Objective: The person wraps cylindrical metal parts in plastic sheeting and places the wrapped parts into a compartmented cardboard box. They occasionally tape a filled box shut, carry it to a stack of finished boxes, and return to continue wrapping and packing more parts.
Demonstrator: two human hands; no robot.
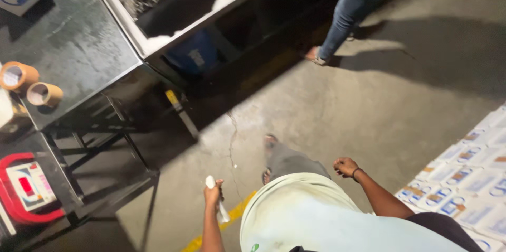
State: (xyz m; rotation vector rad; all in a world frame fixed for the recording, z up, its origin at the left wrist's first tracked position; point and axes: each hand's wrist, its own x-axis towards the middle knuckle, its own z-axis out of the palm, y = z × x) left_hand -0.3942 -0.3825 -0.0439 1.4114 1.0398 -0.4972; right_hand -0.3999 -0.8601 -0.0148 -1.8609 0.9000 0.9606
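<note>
Left hand (213, 194) grips one white tool (217, 199), perhaps a marker; right hand (346, 166) clenched, two tape rolls (31, 86) nearby

Two tape rolls (29, 85) sit on the black table (79, 46), far left of the left hand (213, 194). One white stick (217, 203) in it. One red scale (26, 187).

Single head-worn view, tilted steeply down past the wearer's pale shirt (316, 220) to the concrete floor (369, 109), near enough to catch both hands low in frame, with a dark tabletop (68, 46) at left.
</note>
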